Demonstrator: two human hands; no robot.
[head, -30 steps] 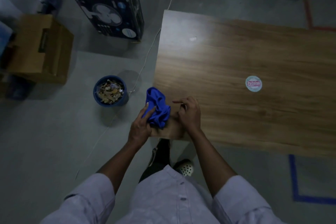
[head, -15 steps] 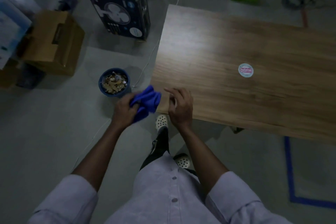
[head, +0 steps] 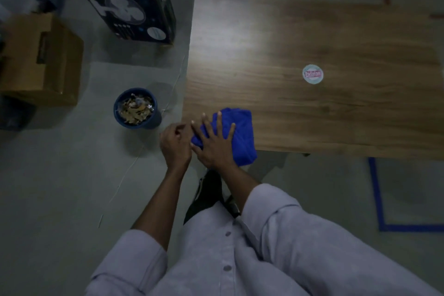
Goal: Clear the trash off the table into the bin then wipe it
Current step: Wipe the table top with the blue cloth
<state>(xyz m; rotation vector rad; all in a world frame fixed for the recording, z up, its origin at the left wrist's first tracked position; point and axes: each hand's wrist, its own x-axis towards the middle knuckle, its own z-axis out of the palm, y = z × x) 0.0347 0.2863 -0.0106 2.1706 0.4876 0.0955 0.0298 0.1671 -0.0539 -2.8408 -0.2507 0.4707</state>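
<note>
Cloth of bright blue, soft and folded (head: 240,132), lies on the near left corner of the brown wood-grain table (head: 312,21), its near edge hanging a little over the table's front. The right hand (head: 213,144) lies flat on top of the cloth, fingers straight and spread, palm pressing down. The left hand (head: 176,143) sits just beside it at the table's corner, touching the right thumb; its fingers are curled, and whether they pinch the cloth's edge cannot be told. On the grey floor left of the table stands the round dark-blue bin (head: 157,119), filled with tan and pale scraps of trash (head: 135,108). A round pale sticker with pink lettering (head: 312,74) lies well apart from the cloth, further right on the tabletop. Beyond the bin stand a dark printed fan box (head: 127,5) and a brown cardboard box (head: 40,60). Blue tape (head: 378,194) marks the floor near the table's right side.
</note>
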